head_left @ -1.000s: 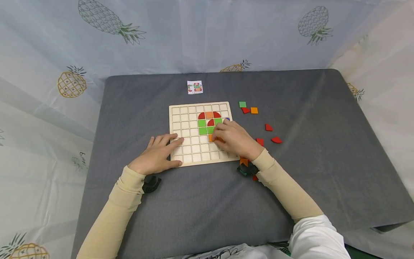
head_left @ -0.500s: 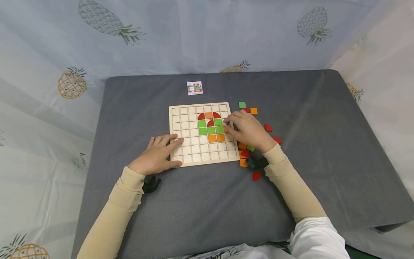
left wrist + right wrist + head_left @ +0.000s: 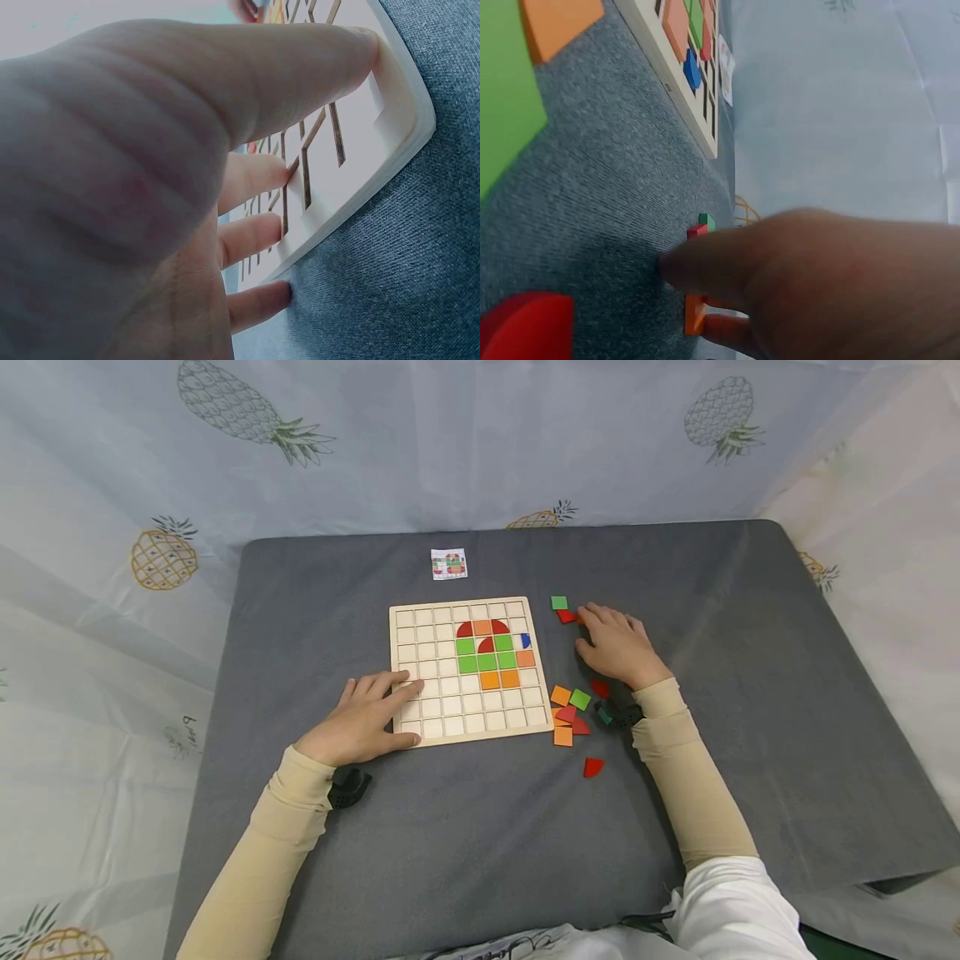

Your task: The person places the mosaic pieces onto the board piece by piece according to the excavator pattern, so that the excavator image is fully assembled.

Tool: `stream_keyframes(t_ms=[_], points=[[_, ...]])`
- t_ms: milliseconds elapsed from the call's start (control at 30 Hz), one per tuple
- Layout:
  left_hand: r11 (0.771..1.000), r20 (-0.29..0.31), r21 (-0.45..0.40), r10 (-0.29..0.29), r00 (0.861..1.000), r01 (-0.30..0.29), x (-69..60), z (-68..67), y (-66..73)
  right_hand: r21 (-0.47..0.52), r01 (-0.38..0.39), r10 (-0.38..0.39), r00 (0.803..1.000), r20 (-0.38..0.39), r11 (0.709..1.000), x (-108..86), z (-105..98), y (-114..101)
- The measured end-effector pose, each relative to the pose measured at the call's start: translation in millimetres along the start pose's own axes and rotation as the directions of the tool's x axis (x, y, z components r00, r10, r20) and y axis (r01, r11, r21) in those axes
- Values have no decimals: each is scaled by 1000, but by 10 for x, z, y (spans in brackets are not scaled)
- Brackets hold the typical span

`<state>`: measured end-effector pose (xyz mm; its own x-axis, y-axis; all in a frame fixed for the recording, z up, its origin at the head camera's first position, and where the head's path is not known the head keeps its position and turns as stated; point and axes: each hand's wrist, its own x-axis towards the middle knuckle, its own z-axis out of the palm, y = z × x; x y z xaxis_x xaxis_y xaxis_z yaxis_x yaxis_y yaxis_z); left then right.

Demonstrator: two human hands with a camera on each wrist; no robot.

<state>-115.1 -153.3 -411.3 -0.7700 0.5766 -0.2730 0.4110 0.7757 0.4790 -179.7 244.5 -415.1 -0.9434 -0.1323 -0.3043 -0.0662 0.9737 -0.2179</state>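
At the left edge of the wooden grid board (image 3: 453, 705), the left hand (image 3: 362, 720) lies spread; the right hand (image 3: 621, 647), unclenched, touches an orange tile (image 3: 693, 319), best pinched by opposite edges.

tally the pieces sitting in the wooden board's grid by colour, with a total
Red pieces: 3
Green pieces: 5
Orange pieces, two of them paler: 4
Blue piece: 1
Total: 13

Grey tbl (image 3: 457, 835) – pineapple-print curtain (image 3: 450, 443) hangs bhd it.
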Motion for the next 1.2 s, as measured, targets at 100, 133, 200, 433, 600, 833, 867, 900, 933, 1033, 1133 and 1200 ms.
stream_keyframes(t_ms=[100, 133, 200, 433, 600, 833, 867, 900, 933, 1033, 1133, 1200], points=[[1000, 2, 1, 4, 1000, -4, -2, -4, 0, -25, -7, 6, 999, -44, 1000, -12, 8, -30], [1000, 3, 0, 4, 1000, -4, -3, -5, 1, -22, -11, 10, 998, -56, 1000, -16, 11, -39], [1000, 4, -4, 3, 1000, -3, -3, -6, 5, -13, -16, 15, 997, -72, 1000, -23, 16, -56], [1000, 2, -7, -5, 1000, 5, -4, -2, 10, -3, 18, -18, 993, -121, 1000, -12, 49, -84], [1000, -3, -1, -6, 1000, 6, -3, 2, 3, 46, 79, -74, 992, -106, 996, 22, 65, -119], [1000, -3, -3, 1, 1000, -1, -3, 3, 4, 274, 237, -238, 971, -30, 932, -40, 9, -234], [1000, -3, -3, 2, 1000, -2, -2, 2, 5, 290, 265, -269, 963, -25, 920, -58, -1, -266], [1000, -4, -2, 3, 1000, -3, -2, 2, 5, 297, 294, -302, 953, -19, 908, -76, -10, -300], [1000, -5, -1, 3, 1000, -3, -2, 1, 6, 303, 315, -327, 945, -13, 899, -95, -15, -339], [1000, -4, -1, 2, 1000, -2, -3, -5, 11, 277, 366, -381, 925, -1, 889, -141, -18, -452], [1000, -2, -4, -1, 1000, 1, -5, -10, 16, 258, 403, -421, 907, 16, 878, -173, -2, -531], [1000, -1, -5, -1, 1000, 1, -5, -12, 19, 254, 421, -442, 897, 28, 871, -194, 14, -567]])
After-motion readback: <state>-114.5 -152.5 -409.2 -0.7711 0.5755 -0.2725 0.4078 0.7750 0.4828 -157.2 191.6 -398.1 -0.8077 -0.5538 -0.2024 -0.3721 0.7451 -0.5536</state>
